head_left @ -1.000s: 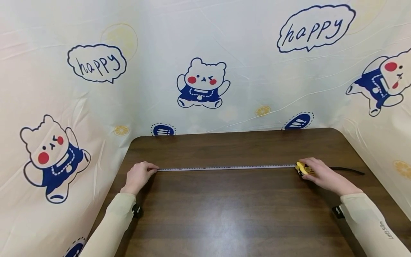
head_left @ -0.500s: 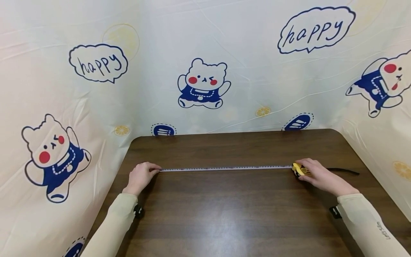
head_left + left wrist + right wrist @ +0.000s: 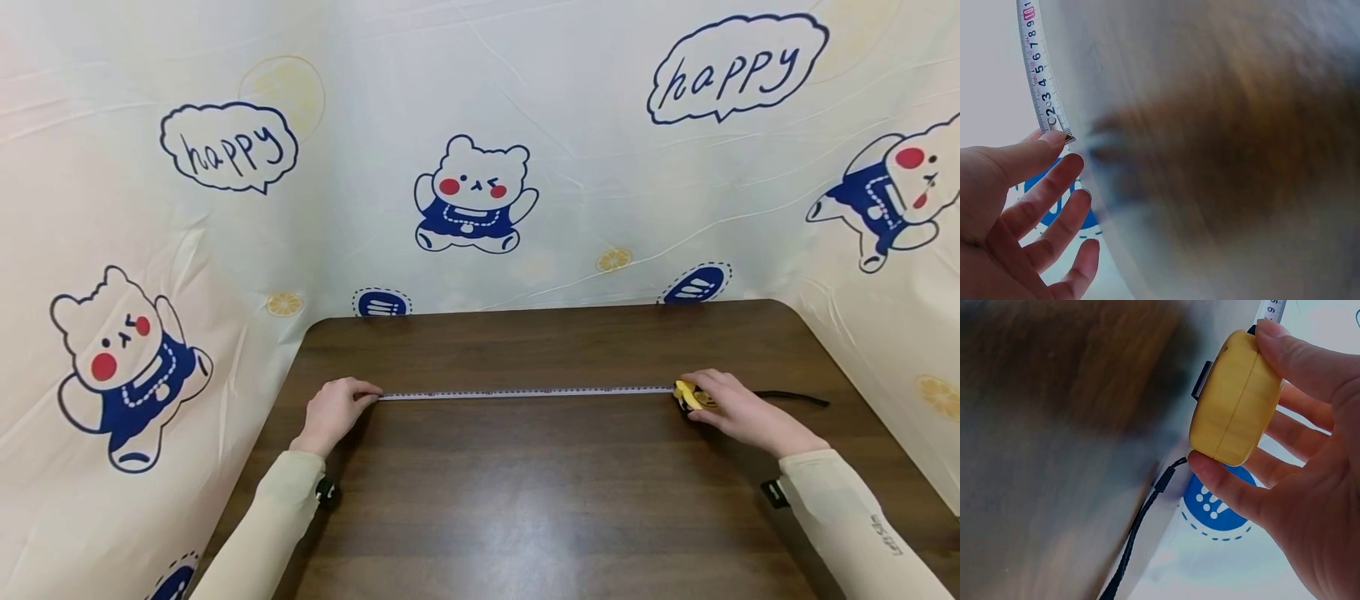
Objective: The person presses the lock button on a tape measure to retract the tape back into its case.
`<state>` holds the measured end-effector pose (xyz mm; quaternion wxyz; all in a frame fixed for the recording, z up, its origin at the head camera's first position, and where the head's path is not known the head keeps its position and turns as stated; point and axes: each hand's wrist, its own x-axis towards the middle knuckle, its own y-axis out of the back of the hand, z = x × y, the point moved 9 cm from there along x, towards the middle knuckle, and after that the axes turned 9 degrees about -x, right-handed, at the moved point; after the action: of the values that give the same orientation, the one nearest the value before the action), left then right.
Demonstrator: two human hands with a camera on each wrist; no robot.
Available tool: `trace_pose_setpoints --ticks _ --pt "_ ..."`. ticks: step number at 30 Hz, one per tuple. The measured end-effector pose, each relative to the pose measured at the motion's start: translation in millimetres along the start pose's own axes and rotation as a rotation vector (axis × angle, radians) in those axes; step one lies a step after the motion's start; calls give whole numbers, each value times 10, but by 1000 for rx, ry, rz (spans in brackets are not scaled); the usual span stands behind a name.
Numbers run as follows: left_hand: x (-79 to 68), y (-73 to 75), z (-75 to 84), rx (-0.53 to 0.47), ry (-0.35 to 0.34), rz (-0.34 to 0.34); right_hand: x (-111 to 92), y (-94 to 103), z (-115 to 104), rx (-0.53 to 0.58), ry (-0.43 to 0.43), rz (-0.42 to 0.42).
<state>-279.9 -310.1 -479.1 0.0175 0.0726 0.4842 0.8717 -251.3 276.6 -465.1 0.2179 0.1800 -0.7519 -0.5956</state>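
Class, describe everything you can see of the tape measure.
The tape measure has a rounded yellow case that looks plastic, with a black tab and a black strap. Its pale blade, marked with numbers, is drawn out over the dark tabletop, between the right hand, which holds the case, and the left hand, which pinches the blade's end.

One bare left hand (image 3: 333, 414), one bare right hand (image 3: 738, 407) — two, by my count.
I see one rounded yellow tape measure (image 3: 1235, 400), with one narrow white printed blade (image 3: 517, 392) and one thin black strap (image 3: 1127, 549). There are two long cream sleeves (image 3: 258, 525), two small black wrist cameras (image 3: 327, 493) and one brown wood-grain table (image 3: 525, 483). Printed on the pale cloth (image 3: 360, 200) — three white bears in navy clothes (image 3: 468, 208), two cloud-shaped speech bubbles (image 3: 228, 150), three navy ovals (image 3: 382, 302).
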Motion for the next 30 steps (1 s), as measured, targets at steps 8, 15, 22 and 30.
trace_pose_setpoints --ticks 8,15,22,30 --pt "39 -34 118 -11 -33 1 46 -1 -40 -17 7 6" --pt "64 -97 132 -7 -20 -22 75 -11 -53 -13 0 -9" --pt "62 -133 194 -7 -28 -25 92 18 -122 -20 16 5" --pt "45 -157 237 -6 -33 -25 107 18 -177 -18 17 -14"
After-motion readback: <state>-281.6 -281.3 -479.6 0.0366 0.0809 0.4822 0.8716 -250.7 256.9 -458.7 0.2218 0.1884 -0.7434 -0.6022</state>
